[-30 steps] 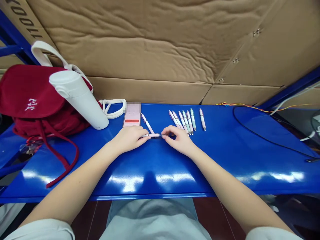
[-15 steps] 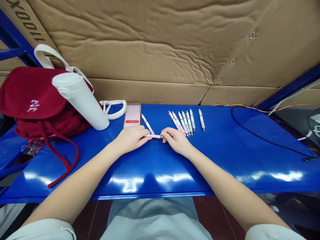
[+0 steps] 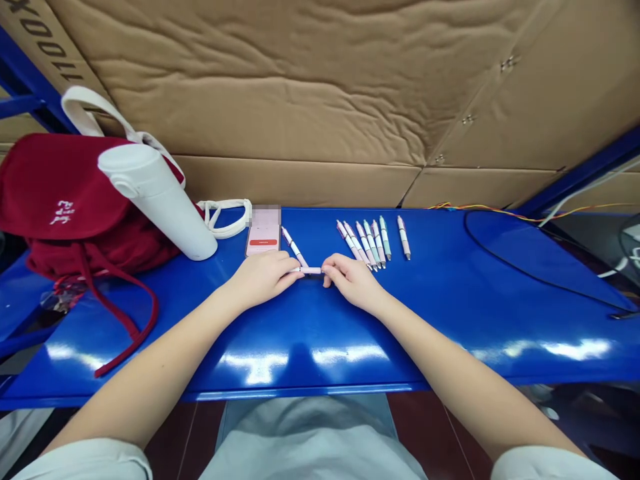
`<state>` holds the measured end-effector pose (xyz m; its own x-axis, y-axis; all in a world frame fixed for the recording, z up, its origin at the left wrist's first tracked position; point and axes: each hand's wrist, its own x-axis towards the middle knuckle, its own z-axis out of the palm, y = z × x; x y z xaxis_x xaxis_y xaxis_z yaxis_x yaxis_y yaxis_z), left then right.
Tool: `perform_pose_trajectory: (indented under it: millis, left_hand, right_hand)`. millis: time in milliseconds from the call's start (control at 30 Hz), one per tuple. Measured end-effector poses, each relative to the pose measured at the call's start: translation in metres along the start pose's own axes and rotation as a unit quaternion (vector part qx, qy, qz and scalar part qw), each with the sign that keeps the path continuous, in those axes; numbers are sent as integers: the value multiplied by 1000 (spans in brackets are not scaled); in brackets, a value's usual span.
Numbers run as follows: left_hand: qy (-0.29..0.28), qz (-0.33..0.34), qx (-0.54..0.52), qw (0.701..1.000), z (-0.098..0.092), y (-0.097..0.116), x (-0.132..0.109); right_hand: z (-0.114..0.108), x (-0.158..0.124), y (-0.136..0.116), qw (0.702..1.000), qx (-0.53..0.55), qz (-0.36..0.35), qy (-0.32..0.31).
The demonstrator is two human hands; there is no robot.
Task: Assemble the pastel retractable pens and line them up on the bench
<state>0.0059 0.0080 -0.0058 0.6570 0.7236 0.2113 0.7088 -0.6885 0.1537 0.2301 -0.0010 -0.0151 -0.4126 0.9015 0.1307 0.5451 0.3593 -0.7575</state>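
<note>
While both hands meet mid-way along the blue table (image 3: 450,333), entries run left to right: red bag (image 3: 65,193), white bottle (image 3: 160,203) tilted against it, phone (image 3: 263,232), loose pen (image 3: 295,247). Left hand (image 3: 263,279), fingers pressed together, and right hand (image 3: 353,282), fingertips pinching, hold a pink pen (image 3: 310,270) level between them (contact with the tabletop cannot be told), then a row of pens (image 3: 365,243) and one lone pen (image 3: 404,237).

Creased cardboard backing (image 3: 260,87) (blue steel rack (image 3: 37,77))
</note>
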Motion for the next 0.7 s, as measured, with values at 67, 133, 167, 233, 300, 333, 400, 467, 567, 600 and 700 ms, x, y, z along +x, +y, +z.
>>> perform_pose_trajectory:
  millis: [67, 133, 167, 233, 300, 333, 400, 467, 567, 600, 700]
  left_hand:
    - [1, -4, 1, 1000, 0, 0, 0]
    - [-3, -8, 0, 1000, -1, 1, 0]
    - [-6, -10, 0, 1000, -2, 1, 0]
    - [-13, -8, -2, 1000, -3, 2, 0]
    - [-12, -5, -4, 1000, -4, 4, 0]
    - [-11, -6, -4, 1000, -4, 5, 0]
    - [-12, -7, -6, 1000, -5, 6, 1]
    - [-12, -7, -8, 1000, -6, 6, 1]
    - [-13, -7, -5, 1000, -6, 6, 0]
    - [-15, -9, -3, 1000, -5, 6, 0]
    - [-16, -12, -3, 1000, -5, 5, 0]
  right_hand:
    - [-1, 0, 1, 1000, -11, -11, -1]
    - [-2, -1, 2, 1000, -13, -25, 3]
    - [-3, -1, 3, 999, -17, -31, 5]
    - [-3, -1, 4, 999, -36, -37, 5]
    - [-3, -1, 3, 997, -64, -36, -3]
    - [-3, -1, 3, 996, -75, -36, -9]
    - [-3, 0, 3, 995, -87, -43, -8]
    - [-4, 0, 3, 994, -86, -61, 8]
    - [-5, 0, 4, 992, -94, -82, 6]
    - [-5, 0, 4, 992, -100, -81, -5]
    - [-5, 0, 4, 992, -105, -68, -14]
